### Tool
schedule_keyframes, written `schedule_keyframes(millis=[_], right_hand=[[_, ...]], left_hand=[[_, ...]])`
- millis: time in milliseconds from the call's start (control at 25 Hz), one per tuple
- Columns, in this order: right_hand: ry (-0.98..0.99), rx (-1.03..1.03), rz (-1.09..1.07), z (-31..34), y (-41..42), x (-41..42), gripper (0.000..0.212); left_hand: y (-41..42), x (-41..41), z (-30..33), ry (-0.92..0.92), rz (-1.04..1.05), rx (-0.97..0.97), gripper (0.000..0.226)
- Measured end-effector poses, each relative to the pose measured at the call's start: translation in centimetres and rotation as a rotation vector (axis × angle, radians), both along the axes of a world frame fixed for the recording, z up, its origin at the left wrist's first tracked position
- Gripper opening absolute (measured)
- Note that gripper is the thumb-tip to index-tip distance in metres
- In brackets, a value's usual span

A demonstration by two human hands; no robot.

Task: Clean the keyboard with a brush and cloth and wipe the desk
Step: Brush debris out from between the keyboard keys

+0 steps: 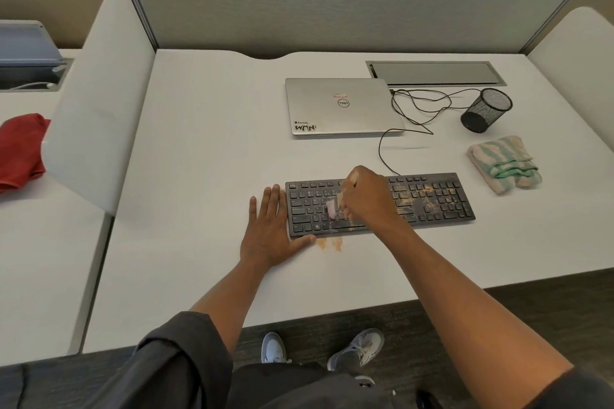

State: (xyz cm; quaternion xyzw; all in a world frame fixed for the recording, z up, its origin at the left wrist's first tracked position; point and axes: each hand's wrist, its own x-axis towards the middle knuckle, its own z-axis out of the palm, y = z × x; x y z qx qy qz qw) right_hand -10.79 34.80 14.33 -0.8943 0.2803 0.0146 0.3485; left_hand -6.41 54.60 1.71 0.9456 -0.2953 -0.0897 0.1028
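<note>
A black keyboard (432,199) lies on the white desk (206,149), with tan dust across its right half. My right hand (368,197) grips a small brush (334,207); its pale bristles touch the keys near the keyboard's middle, blurred. My left hand (270,229) lies flat on the desk against the keyboard's left end, thumb along its front edge. A smear of orange-tan dust (329,243) sits on the desk just in front of the keyboard. A folded green and beige striped cloth (503,164) rests to the right, beyond the keyboard.
A closed silver laptop (342,106) lies behind the keyboard. A black cable (415,109) loops beside it. A black mesh pen cup (486,109) lies tipped at the right. A red cloth (20,149) sits on the neighbouring desk, past a white divider (99,103).
</note>
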Motion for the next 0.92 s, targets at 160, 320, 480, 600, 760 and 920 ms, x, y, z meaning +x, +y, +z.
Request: schedule_keyframes(millis=[160, 320, 480, 600, 760, 920], right_hand=[[0.036, -0.006, 0.039, -0.4, 0.4, -0.7, 0.018], [0.026, -0.001, 0.043, -0.2, -0.2, -0.8, 0.018], [-0.047, 0.011, 0.028, -0.3, 0.0, -1.2, 0.017], [0.034, -0.040, 0.057, -0.4, -0.2, -1.0, 0.023], [-0.032, -0.015, -0.001, -0.2, -0.6, -1.0, 0.021], [0.059, -0.058, 0.040, -0.1, -0.9, -0.9, 0.025]], left_hand=[[0.0, 0.0, -0.1, -0.002, -0.001, 0.001, 0.117], [-0.1, 0.0, -0.1, 0.001, -0.001, 0.002, 0.118], [0.0, 0.0, -0.2, -0.004, 0.002, 0.005, 0.120], [0.0, 0.0, -0.1, -0.003, 0.002, 0.007, 0.120], [0.0, 0.0, 0.0, -0.002, 0.003, 0.020, 0.121], [-0.1, 0.0, 0.0, 0.001, 0.000, 0.020, 0.121]])
